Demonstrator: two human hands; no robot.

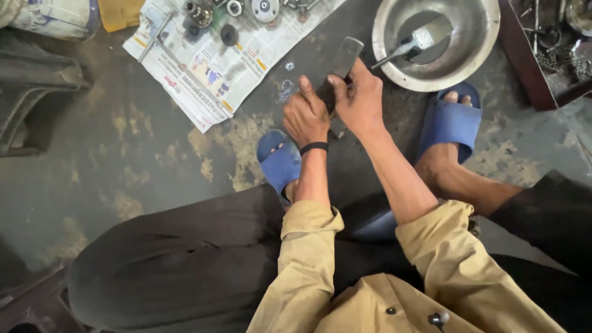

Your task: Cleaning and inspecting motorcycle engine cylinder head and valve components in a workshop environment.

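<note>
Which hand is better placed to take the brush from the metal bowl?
Probably the right hand: it is nearer the metal bowl, where the brush lies. The left hand is farther away. Both hold a dark flat piece.

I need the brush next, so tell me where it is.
In the head view, the brush lies inside the round metal bowl on the floor at the top right, just beyond the right hand and the blue sandal.

The person wears a tan button-up shirt with rolled sleeves (306,246), dark trousers (185,259), blue rubber slippers (453,120) and a black wristband (314,147).
</note>
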